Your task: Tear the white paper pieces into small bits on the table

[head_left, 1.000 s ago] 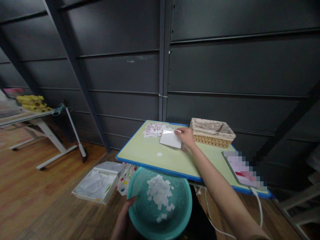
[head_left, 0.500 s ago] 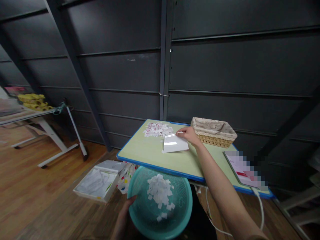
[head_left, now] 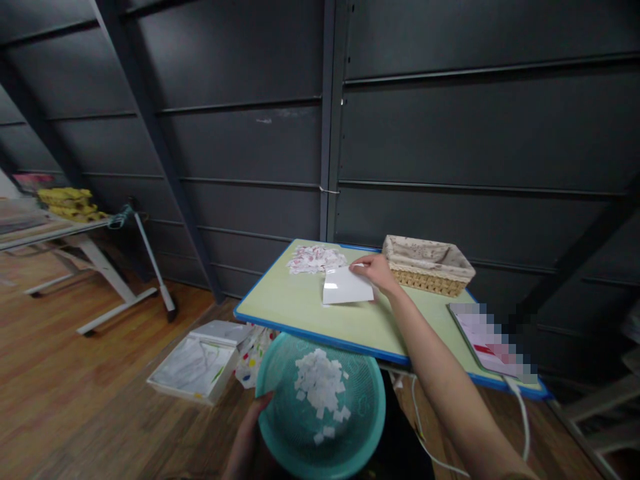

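Note:
My right hand [head_left: 373,272] pinches the upper right corner of a glossy white sheet [head_left: 345,287], which is tilted over the pale green tabletop [head_left: 280,303]. Behind and left of the sheet lies a heap of small white and pinkish paper pieces [head_left: 314,258]. My left hand [head_left: 257,408] grips the left rim of a teal plastic basket [head_left: 367,427] below the table's front edge. Small white square pieces [head_left: 320,383] are piled inside the basket. The fingers of my left hand are partly hidden beneath the rim.
A wicker basket with a cloth lining [head_left: 427,267] stands at the table's back right. A tablet-like device [head_left: 483,343] lies near the right edge, a white cable [head_left: 523,420] below it. On the floor at left is an open white box [head_left: 187,367]; another table [head_left: 95,247] stands beyond.
My right hand has shifted the white sheet slightly to the left, and the sheet's right edge sits a bit differently. My left hand and the teal basket stay in place.

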